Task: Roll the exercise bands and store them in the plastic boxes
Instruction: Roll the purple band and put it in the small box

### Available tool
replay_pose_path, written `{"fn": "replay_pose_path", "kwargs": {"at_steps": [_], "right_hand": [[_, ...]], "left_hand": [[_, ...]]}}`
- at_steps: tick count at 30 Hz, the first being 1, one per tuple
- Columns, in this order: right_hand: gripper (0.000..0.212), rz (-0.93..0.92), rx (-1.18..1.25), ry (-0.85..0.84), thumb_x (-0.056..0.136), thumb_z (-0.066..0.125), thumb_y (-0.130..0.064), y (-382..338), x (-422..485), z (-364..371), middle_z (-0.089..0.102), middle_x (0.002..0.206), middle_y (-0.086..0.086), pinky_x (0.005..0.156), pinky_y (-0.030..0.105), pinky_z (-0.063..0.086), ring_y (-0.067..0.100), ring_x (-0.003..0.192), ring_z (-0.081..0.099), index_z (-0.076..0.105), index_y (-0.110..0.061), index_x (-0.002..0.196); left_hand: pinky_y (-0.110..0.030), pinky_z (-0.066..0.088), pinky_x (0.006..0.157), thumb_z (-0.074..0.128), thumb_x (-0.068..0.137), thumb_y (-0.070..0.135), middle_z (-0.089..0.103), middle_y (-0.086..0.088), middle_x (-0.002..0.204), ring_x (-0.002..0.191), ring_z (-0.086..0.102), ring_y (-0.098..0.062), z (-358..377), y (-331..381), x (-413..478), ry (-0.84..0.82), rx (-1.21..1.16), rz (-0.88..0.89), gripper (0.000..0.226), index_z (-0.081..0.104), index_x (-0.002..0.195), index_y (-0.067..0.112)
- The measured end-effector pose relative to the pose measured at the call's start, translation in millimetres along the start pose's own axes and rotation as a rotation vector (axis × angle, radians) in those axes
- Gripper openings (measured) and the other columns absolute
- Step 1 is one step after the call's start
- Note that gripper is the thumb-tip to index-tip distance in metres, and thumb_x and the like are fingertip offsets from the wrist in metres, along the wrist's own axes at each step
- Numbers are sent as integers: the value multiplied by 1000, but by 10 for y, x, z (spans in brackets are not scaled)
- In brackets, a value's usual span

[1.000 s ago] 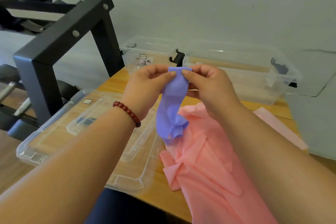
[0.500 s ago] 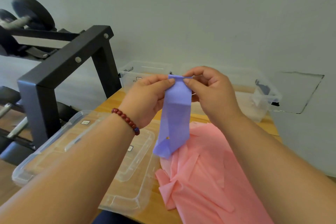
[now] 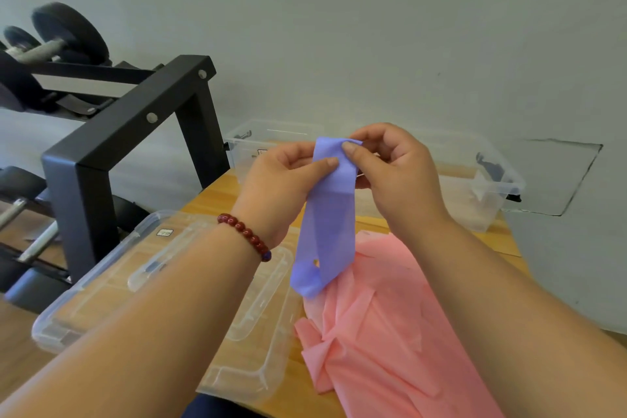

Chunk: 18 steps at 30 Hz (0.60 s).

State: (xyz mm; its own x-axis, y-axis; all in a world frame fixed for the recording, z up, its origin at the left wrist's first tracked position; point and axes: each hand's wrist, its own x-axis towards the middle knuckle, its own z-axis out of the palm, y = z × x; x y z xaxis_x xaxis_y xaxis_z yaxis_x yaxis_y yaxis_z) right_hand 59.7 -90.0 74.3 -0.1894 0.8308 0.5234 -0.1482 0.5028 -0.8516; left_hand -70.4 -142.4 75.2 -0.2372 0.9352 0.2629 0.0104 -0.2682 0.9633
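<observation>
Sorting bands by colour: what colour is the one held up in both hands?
Purple band, clearest in the head view.

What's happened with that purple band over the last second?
Both hands, left hand and right hand, kept pinching the purple band by its top and lifted it, so its bunched tail now hangs straight. The pink band stayed put.

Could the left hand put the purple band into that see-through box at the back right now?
Probably not yet. The left hand and right hand both pinch the purple stretchy exercise band, still unrolled and hanging. The clear plastic box is open behind them with nothing between, so the way looks free afterwards.
</observation>
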Motion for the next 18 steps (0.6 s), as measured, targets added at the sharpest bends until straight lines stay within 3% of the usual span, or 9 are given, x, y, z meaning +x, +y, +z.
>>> {"fn": "replay_pose_path", "kwargs": {"at_steps": [3,5,7,10,14,18], "right_hand": [[22,-30,-5,-4,89,64,-3,-57,47,25,61,69,-12,62,33,58,8,65,60,64,-23,81],[21,-49,-18,1,89,65,-5,-112,91,41,63,70,-14,67,38,57,9,67,60,65,-24,80],[20,-55,-16,25,89,65,-6,-182,155,54,65,73,-11,67,35,57,10,69,62,65,-24,79],[17,-39,34,58,89,66,-7,-271,262,66,66,74,-2,68,37,57,16,71,64,66,-21,79],[16,12,46,80,88,66,-8,-298,316,83,66,73,1,75,51,55,21,73,63,67,-20,78],[17,39,50,80,89,65,-7,-292,299,82,67,75,0,77,49,56,21,75,65,67,-20,79]], "left_hand": [[-45,54,94,58,92,4,74,-13,100,99,70,-28,-22,56,38,29,-70,4,19,68,107,11],[-40,54,89,55,94,5,74,-11,101,95,70,-24,-38,130,81,-15,-117,-1,21,66,112,9],[-34,56,84,52,95,7,73,-9,102,94,70,-22,-54,221,126,-86,-136,-13,23,65,115,7],[-42,52,94,54,96,13,70,-16,112,108,65,-32,-73,315,204,-130,-118,-52,25,66,115,4],[-47,51,96,56,95,17,69,-19,113,111,62,-36,-64,327,233,-81,-137,-93,27,66,114,1],[-41,52,95,58,94,14,69,-18,112,106,66,-32,-42,316,236,-15,-174,-88,20,68,107,3]]}}
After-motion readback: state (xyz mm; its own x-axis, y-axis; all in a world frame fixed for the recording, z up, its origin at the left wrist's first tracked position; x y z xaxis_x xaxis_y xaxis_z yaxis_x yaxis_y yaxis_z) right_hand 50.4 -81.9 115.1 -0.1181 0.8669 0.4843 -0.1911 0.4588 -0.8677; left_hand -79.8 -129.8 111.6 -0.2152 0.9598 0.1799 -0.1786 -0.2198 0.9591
